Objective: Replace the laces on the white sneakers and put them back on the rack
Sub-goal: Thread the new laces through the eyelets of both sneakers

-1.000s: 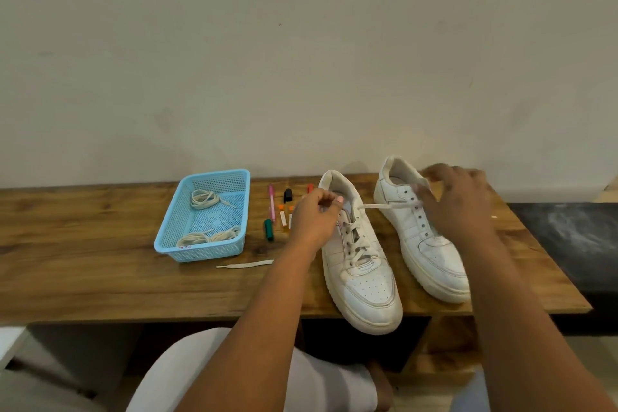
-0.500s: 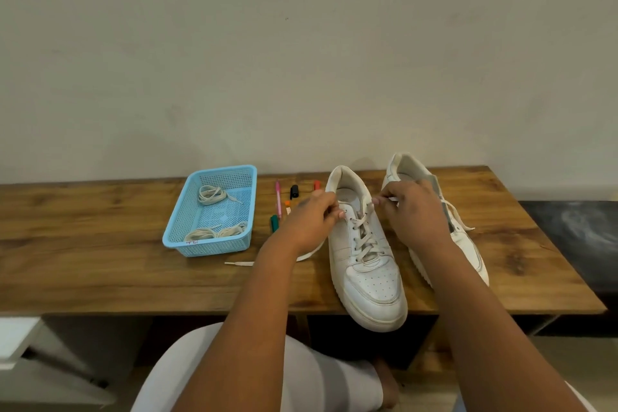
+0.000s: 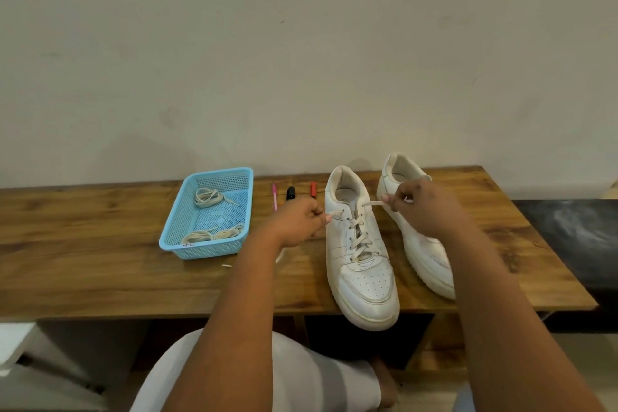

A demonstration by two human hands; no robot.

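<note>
your knee in white cloth (image 3: 267, 375) is at the bottom, under the edge of the wooden table (image 3: 83, 264). your two arms reach up over it.

the near white sneaker (image 3: 363, 264) sits on the table with its toe hanging a little over the front edge. a white lace (image 3: 359, 234) criss-crosses up its front. your left hand (image 3: 297, 222) is just beside the sneaker's left side. its fingers are curled and pinch one end of the lace. your right hand (image 3: 419, 207) is on the other side, up near the top holes. it pinches the other end of the lace between thumb and finger. the two ends are pulled out sideways, away from each other.

the second white sneaker (image 3: 418, 244) lies just to the right of the first one. your right hand and arm cover part of it, so you cannot tell if it has a lace.

to the left sits a blue basket (image 3: 174, 237) with coiled laces (image 3: 209, 196) inside. a small bit of lace (image 3: 227, 265) shows on the table by the basket.

farther back, between the basket and the sneaker, lie some markers (image 3: 291, 192): pink, black and red. behind it all is a plain wall (image 3: 301, 43).
</note>
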